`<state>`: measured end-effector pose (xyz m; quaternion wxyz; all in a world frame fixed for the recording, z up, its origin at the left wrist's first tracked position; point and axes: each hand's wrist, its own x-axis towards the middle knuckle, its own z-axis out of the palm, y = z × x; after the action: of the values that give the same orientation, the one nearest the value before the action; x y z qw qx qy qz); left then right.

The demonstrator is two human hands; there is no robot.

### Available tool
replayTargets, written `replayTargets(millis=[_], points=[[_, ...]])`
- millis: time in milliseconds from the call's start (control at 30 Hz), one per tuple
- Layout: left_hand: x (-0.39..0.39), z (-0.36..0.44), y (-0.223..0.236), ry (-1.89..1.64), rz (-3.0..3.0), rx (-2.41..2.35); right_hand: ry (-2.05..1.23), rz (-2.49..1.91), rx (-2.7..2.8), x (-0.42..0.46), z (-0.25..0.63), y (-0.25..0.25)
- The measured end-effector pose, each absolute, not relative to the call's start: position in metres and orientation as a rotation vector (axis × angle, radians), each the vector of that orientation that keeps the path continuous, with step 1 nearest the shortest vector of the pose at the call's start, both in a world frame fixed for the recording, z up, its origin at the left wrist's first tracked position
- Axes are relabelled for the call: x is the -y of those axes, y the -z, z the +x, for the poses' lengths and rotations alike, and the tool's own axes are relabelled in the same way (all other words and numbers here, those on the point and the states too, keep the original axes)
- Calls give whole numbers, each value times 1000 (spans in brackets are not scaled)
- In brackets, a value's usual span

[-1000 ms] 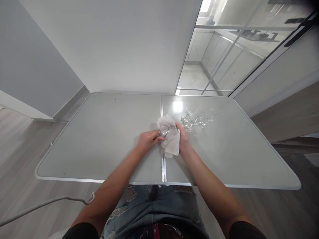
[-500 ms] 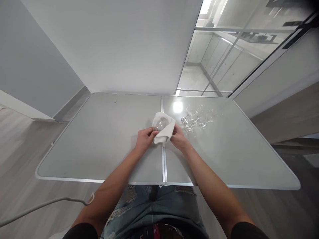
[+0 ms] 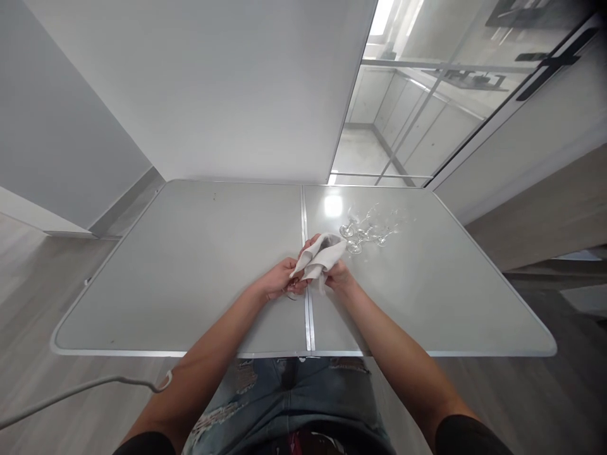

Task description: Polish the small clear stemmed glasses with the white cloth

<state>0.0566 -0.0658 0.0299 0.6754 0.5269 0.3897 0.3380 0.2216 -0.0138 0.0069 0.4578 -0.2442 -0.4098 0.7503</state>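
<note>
Above the middle seam of the table, both hands work on a wine glass (image 3: pixel 291 296) wrapped in a white cloth (image 3: pixel 324 258). My left hand (image 3: pixel 281 278) is closed around the glass at its stem and foot end, and the foot's rim shows just below the fingers. My right hand (image 3: pixel 337 275) grips the cloth from the right, its fingertips partly covered by the folds. Most of the glass's bowl is hidden in the cloth. Several clear stemmed glasses (image 3: pixel 364 232) lie or stand close together to the right of the hands; their outlines are faint.
A pale grey table (image 3: pixel 190 278) with a metal edge and a centre seam spans the view. White wall (image 3: pixel 227 95) rises behind it, with a glass-paned door (image 3: pixel 408 120) at the right. A grey cable (image 3: pixel 90 385) runs at lower left, near my left forearm.
The glass has been tilted and drawn nearer, its foot now toward me and its bowl into the cloth. My left hand has shifted lower along it. The view has moved slightly.
</note>
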Motion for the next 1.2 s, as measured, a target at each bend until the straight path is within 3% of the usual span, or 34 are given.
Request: replayTargets(millis=[167, 300, 533, 633, 733, 933, 1200], points=[[60, 54, -18, -964, 1736, -1458, -1684, -662, 873, 18, 202, -20], [57, 50, -14, -820, 2014, -1776, -1477, -908, 802, 19, 194, -27], [59, 51, -26, -939, 1353, -1108, -1765, -632, 833, 20, 208, -25], [61, 51, -30, -828, 1017, -880, -1880, -561, 885, 23, 211, -19], [62, 52, -28, -845, 1029, -947, -1865, -566, 915, 24, 207, -19], [58, 55, -20, -1257, 1651, -1505, -1626, -609, 798, 26, 193, -30], [58, 68, -12, -1118, 1087, -1240, -1866, -659, 877, 33, 192, -19]])
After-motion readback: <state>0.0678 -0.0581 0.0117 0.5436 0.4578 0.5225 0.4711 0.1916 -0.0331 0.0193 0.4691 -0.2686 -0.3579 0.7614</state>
